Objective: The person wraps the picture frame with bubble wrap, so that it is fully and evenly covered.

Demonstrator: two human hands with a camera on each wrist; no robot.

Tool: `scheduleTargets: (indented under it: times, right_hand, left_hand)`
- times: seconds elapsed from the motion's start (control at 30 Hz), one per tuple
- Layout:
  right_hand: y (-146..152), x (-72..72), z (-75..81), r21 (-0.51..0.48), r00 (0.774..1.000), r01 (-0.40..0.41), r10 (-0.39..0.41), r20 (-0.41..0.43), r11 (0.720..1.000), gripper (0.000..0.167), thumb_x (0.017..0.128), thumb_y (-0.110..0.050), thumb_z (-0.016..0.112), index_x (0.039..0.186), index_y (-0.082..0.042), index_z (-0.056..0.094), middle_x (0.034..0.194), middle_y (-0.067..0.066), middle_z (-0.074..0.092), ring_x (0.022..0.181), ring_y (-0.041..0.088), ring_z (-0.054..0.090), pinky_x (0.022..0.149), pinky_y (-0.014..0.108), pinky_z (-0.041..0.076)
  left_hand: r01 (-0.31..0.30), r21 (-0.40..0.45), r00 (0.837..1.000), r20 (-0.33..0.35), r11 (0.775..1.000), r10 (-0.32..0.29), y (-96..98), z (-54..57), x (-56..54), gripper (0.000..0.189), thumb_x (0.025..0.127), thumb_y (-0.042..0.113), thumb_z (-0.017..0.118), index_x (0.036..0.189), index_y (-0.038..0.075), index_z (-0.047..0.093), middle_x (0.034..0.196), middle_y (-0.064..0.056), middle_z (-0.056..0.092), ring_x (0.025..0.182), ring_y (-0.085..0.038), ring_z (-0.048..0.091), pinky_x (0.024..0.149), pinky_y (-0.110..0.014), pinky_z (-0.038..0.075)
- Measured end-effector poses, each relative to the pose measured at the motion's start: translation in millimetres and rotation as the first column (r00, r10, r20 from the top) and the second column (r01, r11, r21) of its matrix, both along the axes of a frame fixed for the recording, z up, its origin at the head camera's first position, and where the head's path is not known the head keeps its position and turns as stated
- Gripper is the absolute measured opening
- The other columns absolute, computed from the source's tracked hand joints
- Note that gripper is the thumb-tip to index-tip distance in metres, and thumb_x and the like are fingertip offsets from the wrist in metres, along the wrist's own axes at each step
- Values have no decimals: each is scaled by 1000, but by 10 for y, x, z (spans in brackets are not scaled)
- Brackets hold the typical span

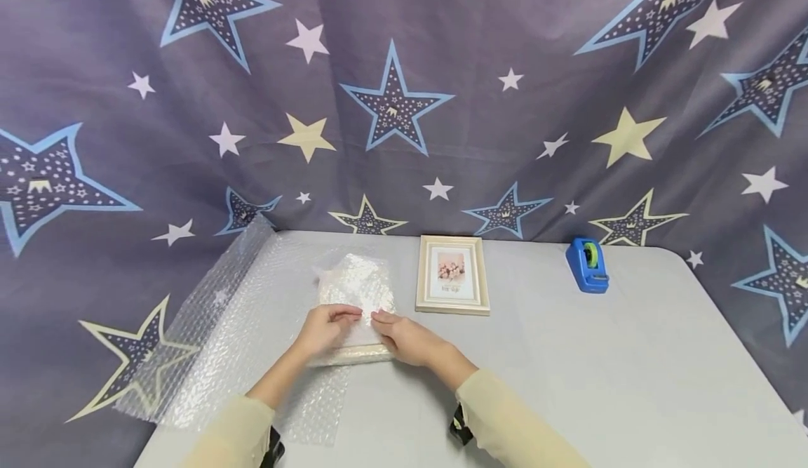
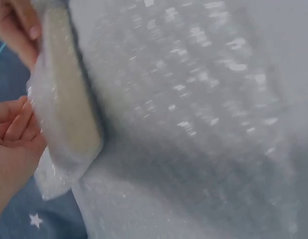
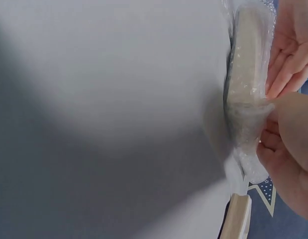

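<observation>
A flat rectangular frame-like thing wrapped in bubble wrap [image 1: 356, 278] lies left of centre in the head view, its pale near edge [image 2: 69, 84] showing through the plastic. On top of it, my left hand [image 1: 328, 324] rests with relaxed fingers touching the plastic. My right hand [image 1: 407, 338] holds the wrap at the package's right side, fingers bent and fingertips near those of the left. In the right wrist view, the plastic is drawn up towards the right hand [image 3: 285, 149]. The hands hide part of the top.
More bubble wrap [image 1: 246, 328] spreads under and left of the package, hanging over the table's left edge. A cream picture frame [image 1: 452, 306] with a flower print lies to its right. A blue tape dispenser [image 1: 587, 266] stands far right on the white table [image 1: 631, 370]. A star-patterned curtain [image 1: 536, 138] hangs behind.
</observation>
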State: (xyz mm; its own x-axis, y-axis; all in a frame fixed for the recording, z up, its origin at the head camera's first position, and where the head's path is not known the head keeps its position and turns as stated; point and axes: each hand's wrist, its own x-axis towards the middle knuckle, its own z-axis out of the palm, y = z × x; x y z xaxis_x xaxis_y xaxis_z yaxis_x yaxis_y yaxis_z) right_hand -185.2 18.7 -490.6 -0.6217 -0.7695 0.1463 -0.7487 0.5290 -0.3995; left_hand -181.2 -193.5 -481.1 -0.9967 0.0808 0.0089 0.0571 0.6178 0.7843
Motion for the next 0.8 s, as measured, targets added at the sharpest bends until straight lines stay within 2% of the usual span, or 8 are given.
scheduleTargets:
  times: [0.1,0.23,0.3,0.43,0.53,0.67,0.8]
  right_hand:
    - [14,-1,-19,-36,1000,-19,20,21,999,40,96,-4,53,134,6,51,142,21,51,134,35,47,114,43,38]
    - [20,-7,-25,-48,999,-20,22,44,999,40,95,-4,53,134,6,50,143,21,49,135,35,46,115,43,37]
    - [15,-9,-26,-52,999,-20,22,47,998,41,95,-3,54,134,7,50,143,21,49,136,36,46,115,43,37]
    - [77,-47,-38,-50,998,-14,17,60,999,41,95,-3,54,134,7,50,143,21,49,136,36,45,115,44,37]
    - [82,-52,-51,-38,998,-30,32,58,999,41,95,-5,54,135,6,50,144,20,49,136,35,45,115,43,38]
    - [69,-55,-65,-23,998,-41,41,39,999,41,96,-6,53,135,4,50,144,18,49,136,32,46,115,40,37]
    - [69,-67,-60,-32,999,-45,46,24,998,41,95,-6,54,134,4,51,144,17,50,136,30,46,115,38,38]
  left_hand:
    - [-57,6,997,-54,998,57,-126,55,-101,18,88,3,62,103,1,72,103,-16,74,98,-30,71,85,-30,59]
    - [-200,-40,973,-129,979,193,-392,116,-326,27,90,1,56,116,-4,65,113,-25,68,103,-38,67,89,-44,58]
    - [-223,-86,971,-104,971,214,-530,127,-457,34,94,2,51,126,-4,58,124,-27,62,111,-41,62,94,-49,54]
    - [-111,-117,993,22,987,114,-627,85,-770,40,100,6,42,139,-2,44,142,-27,47,129,-44,48,106,-53,45]
    - [-43,-106,996,69,993,51,-647,39,-912,36,102,9,41,134,-3,49,140,-26,49,131,-44,45,110,-52,41]
    - [-20,-127,1000,21,992,23,-652,13,-1038,26,100,11,47,114,-7,61,120,-27,62,118,-43,56,103,-51,46]
    - [-11,-187,999,-50,982,2,-660,12,-1177,21,96,11,55,100,-7,65,100,-25,68,93,-35,64,84,-39,53]
